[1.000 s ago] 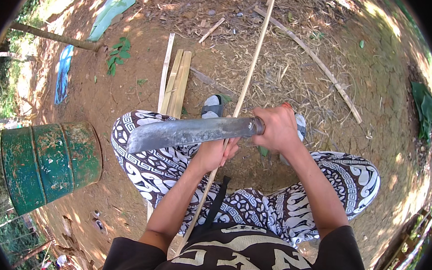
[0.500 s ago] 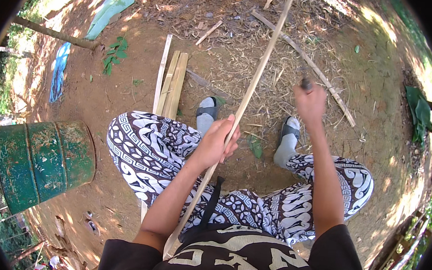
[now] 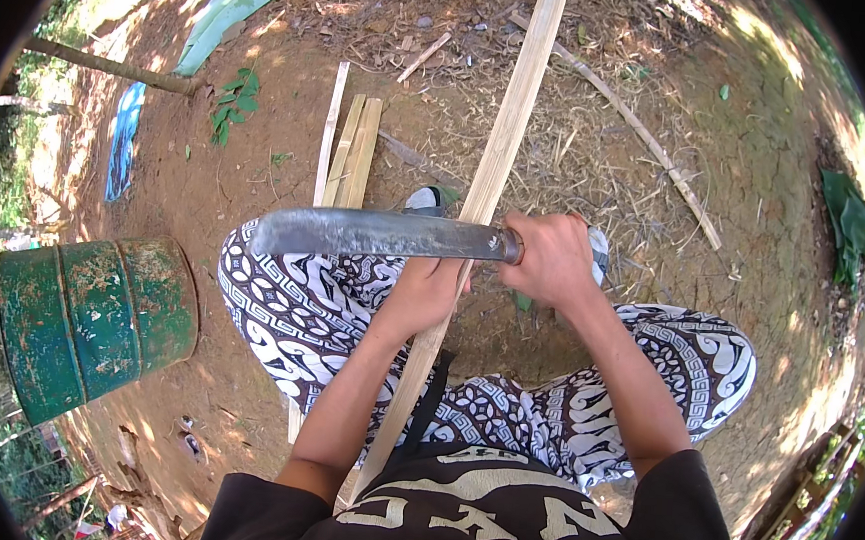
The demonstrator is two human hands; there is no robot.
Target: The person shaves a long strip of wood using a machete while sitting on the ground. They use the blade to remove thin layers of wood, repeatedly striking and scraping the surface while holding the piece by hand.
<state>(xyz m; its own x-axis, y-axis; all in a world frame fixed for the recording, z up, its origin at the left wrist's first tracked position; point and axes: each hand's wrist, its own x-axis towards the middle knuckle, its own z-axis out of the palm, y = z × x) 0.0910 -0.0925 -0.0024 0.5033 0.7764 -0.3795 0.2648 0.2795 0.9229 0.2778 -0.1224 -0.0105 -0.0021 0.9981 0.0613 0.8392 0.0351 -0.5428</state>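
A long pale split bamboo strip (image 3: 512, 115) runs from my lap up between my feet, its broad face toward me. My left hand (image 3: 425, 298) is closed around the strip near its middle. In my right hand (image 3: 556, 259) is the handle of a machete (image 3: 365, 233). Its grey blade lies flat-looking across the strip just above my left hand, tip to the left, and hides part of that hand's fingers. Whether the edge touches the bamboo I cannot tell.
Several bamboo strips (image 3: 360, 155) lie beyond my left knee. Shavings (image 3: 600, 171) litter the ground ahead, with a longer stick (image 3: 651, 150) among them. To the left lies a rusty green drum (image 3: 98, 322); a branch (image 3: 116, 65) and a blue sheet (image 3: 122, 143) are farther off.
My right hand has come in from the far right to the strip, bringing the machete across it. The strip now shows its wide face instead of its narrow edge.
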